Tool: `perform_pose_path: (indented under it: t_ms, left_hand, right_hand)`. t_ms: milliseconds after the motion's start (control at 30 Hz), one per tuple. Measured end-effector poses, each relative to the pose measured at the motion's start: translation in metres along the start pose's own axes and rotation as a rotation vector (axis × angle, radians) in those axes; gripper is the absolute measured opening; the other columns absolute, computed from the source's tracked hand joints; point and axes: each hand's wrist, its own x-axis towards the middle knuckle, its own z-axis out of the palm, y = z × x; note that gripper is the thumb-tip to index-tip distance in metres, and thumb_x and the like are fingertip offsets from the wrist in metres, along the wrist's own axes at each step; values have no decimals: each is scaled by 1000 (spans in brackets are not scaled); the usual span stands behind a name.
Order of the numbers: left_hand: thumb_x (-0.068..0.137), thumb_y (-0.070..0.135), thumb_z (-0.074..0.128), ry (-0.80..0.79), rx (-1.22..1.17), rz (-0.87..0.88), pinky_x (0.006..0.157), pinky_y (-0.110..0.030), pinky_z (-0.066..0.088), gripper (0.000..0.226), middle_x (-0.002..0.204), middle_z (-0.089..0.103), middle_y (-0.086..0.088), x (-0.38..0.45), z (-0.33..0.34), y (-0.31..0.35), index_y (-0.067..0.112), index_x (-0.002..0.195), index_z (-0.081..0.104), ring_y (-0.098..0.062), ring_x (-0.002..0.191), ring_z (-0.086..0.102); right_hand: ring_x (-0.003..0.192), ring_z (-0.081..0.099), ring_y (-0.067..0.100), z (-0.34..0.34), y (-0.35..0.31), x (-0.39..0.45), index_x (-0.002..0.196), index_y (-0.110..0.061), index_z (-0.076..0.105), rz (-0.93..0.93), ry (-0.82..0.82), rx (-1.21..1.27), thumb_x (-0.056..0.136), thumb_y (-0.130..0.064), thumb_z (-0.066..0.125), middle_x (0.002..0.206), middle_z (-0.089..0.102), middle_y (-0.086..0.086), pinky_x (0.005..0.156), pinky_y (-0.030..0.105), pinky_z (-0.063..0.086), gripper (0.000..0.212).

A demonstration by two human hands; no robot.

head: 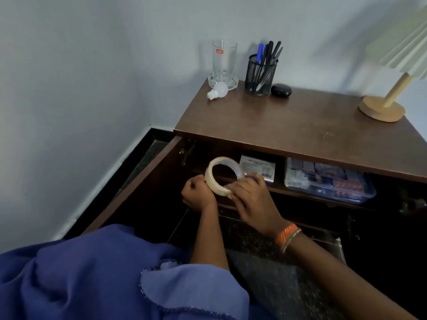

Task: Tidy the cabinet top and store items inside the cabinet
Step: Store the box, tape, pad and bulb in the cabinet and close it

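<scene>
A pale roll of tape (213, 183) is held upright in front of the open brown cabinet, just before its upper shelf (277, 191). My left hand (198, 195) pinches the roll's left edge with closed fingers. My right hand (251, 199) grips its lower right side. On the cabinet top (300, 125) stand a clear glass (224, 58), a white bulb (218, 90) lying on its side, a black mesh pen holder (261, 75) with several pens, and a small black case (281, 90). A wooden lamp (381, 107) stands at the right.
On the shelf inside lie a flat packet (257, 166) and a clear plastic box (328, 180) full of small items. The cabinet door (138, 188) hangs open to the left, close to the wall. Blue cloth (92, 278) covers my lap below.
</scene>
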Motion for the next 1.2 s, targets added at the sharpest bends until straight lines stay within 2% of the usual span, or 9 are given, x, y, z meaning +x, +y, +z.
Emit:
perform_pose_path:
  t_ms: [67, 133, 200, 300, 367, 467, 633, 867, 1200]
  left_hand:
    - [84, 25, 49, -34, 38, -77, 85, -43, 54, 26, 90, 70, -5, 5, -2, -10, 14, 90, 72, -23, 87, 63]
    - [87, 29, 46, -56, 70, -122, 89, -43, 52, 29, 90, 67, -1, 9, -4, -13, 14, 95, 70, -20, 88, 59]
    - [89, 29, 45, -92, 57, -132, 86, -39, 51, 26, 82, 62, 3, 8, -4, -11, 16, 92, 67, -16, 81, 57]
    - [89, 27, 46, -156, 39, -107, 77, -34, 48, 19, 74, 57, 8, 5, -2, -4, 20, 83, 63, -13, 73, 55]
    - [88, 26, 47, -185, 48, -73, 84, -38, 50, 21, 86, 64, 2, 6, 0, -1, 16, 90, 65, -20, 86, 59]
    - [86, 28, 48, -196, 40, -53, 95, -44, 49, 39, 114, 65, -9, 8, 3, 4, 14, 119, 61, -26, 107, 59]
    - [89, 24, 47, -249, 23, -77, 101, -42, 44, 42, 123, 60, -4, 6, 4, 4, 14, 129, 54, -19, 112, 54]
    - [86, 23, 50, -279, 59, -121, 100, -44, 45, 41, 107, 58, 1, 3, 5, 2, 13, 125, 57, -18, 102, 53]
    - [84, 22, 52, -297, 59, -133, 96, -43, 47, 38, 114, 61, -4, 3, 6, 0, 16, 121, 60, -19, 101, 54]
  right_hand:
    - [94, 61, 20, 17, 13, 6, 105, -16, 68, 104, -55, -9, 85, -16, 47, 94, 69, -2, 94, 38, 37, 29]
    - [91, 62, 24, 33, 23, 18, 100, -17, 70, 193, -109, -64, 80, -9, 53, 89, 70, 0, 88, 40, 42, 28]
    - [91, 62, 27, 48, 31, 34, 99, -17, 71, 252, -169, -133, 76, -3, 60, 86, 70, 3, 87, 40, 43, 29]
    - [96, 62, 27, 65, 39, 56, 98, -22, 72, 277, -239, -225, 76, -4, 60, 89, 71, 3, 89, 39, 40, 32]
    - [99, 61, 27, 73, 45, 65, 99, -25, 70, 271, -270, -274, 77, -6, 58, 93, 70, 3, 93, 40, 38, 32]
    - [103, 59, 27, 81, 52, 70, 104, -24, 69, 275, -319, -321, 82, -8, 54, 98, 70, 5, 99, 41, 34, 31]
    - [104, 59, 27, 87, 62, 69, 109, -26, 68, 243, -366, -298, 88, -13, 51, 103, 69, 5, 94, 41, 38, 30]
    - [105, 59, 28, 90, 67, 64, 115, -27, 65, 284, -322, -254, 88, -14, 52, 108, 67, 9, 89, 40, 41, 32]
    - [101, 60, 33, 81, 75, 52, 112, -21, 68, 304, -290, -204, 85, -10, 54, 103, 67, 14, 83, 41, 49, 32]
